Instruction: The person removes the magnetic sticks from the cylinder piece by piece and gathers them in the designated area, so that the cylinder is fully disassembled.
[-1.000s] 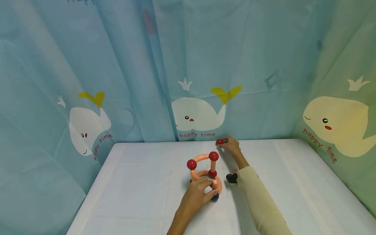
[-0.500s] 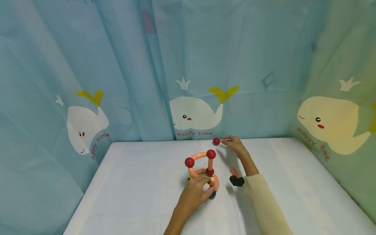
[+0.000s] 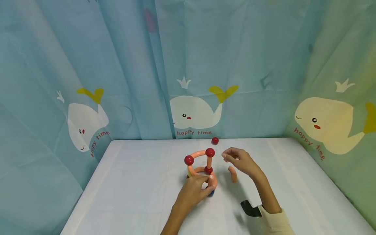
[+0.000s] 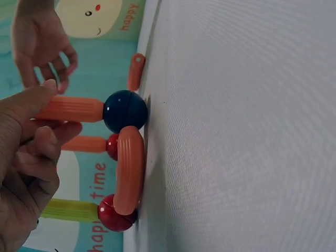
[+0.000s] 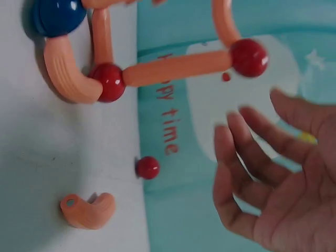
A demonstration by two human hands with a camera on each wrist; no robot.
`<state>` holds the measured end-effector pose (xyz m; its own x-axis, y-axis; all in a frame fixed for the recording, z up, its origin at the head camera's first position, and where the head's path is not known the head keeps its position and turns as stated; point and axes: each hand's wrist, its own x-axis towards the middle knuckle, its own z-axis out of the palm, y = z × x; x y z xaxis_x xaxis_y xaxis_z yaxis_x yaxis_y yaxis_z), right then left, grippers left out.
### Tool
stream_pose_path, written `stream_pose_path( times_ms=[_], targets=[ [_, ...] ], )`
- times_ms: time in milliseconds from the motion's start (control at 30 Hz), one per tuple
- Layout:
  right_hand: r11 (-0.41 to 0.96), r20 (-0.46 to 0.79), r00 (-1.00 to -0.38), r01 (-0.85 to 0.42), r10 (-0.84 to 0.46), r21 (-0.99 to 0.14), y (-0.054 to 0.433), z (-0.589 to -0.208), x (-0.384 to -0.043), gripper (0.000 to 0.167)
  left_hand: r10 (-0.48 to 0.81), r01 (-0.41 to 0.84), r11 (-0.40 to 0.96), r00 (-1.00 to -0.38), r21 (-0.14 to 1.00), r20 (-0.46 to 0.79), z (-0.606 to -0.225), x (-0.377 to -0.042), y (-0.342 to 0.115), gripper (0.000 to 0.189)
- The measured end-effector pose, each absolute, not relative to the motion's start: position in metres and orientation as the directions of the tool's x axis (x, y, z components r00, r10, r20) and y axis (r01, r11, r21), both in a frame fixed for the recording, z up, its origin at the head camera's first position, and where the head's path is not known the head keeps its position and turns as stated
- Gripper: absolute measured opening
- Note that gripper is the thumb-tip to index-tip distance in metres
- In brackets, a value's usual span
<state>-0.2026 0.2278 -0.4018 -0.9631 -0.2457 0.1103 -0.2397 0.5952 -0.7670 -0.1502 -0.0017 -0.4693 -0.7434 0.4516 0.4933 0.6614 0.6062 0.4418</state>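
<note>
My left hand (image 3: 190, 192) pinches an upright straight orange rod (image 4: 73, 109) between thumb and fingers. Its lower end meets a dark blue ball (image 4: 126, 112) on the table. These belong to a ball-and-rod frame with curved orange rods (image 4: 130, 170), a yellow-green rod (image 4: 68, 209) and red balls (image 3: 210, 152) at its corners. To the right of the frame my right hand (image 3: 241, 160) hovers above the table, holding nothing, its fingers loosely bent. Near it lies a loose curved orange rod (image 3: 233, 174). A loose red ball (image 3: 215, 140) rests at the table's back edge.
The white table (image 3: 132, 186) ends at a light blue curtain (image 3: 141, 65) printed with whales, which also encloses both sides. A black device (image 3: 250, 209) sits at my right wrist, above the table.
My right hand has left the red ball at the back edge and drawn back toward me, with its fingers off the ball. My left hand keeps its pinch on the upright orange rod.
</note>
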Motion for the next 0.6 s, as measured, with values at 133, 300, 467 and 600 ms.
stream_pose_path(
  times_ms=[133,300,467,600],
  targets=[
    [0.551,0.100,-0.902,-0.340,-0.419,-0.762,0.223,-0.397,-0.181,0.024,0.456,0.615,0.640,-0.787,0.461,0.417,-0.470,-0.149,-0.001,0.018],
    [0.474,0.125,-0.829,-0.427,-0.545,-0.770,0.210,-0.406,-0.167,0.028,0.460,0.594,0.666,-0.803,0.452,0.379,-0.475,-0.149,0.000,0.018],
    [0.428,0.162,-0.803,-0.462,-0.573,-0.777,0.199,-0.424,-0.162,0.030,0.457,0.582,0.678,-0.812,0.449,0.363,-0.480,-0.148,0.000,0.018],
    [0.410,0.162,-0.801,-0.455,-0.576,-0.790,0.192,-0.434,-0.159,0.027,0.467,0.581,0.692,-0.813,0.428,0.349,-0.484,-0.148,-0.001,0.019]
  ],
)
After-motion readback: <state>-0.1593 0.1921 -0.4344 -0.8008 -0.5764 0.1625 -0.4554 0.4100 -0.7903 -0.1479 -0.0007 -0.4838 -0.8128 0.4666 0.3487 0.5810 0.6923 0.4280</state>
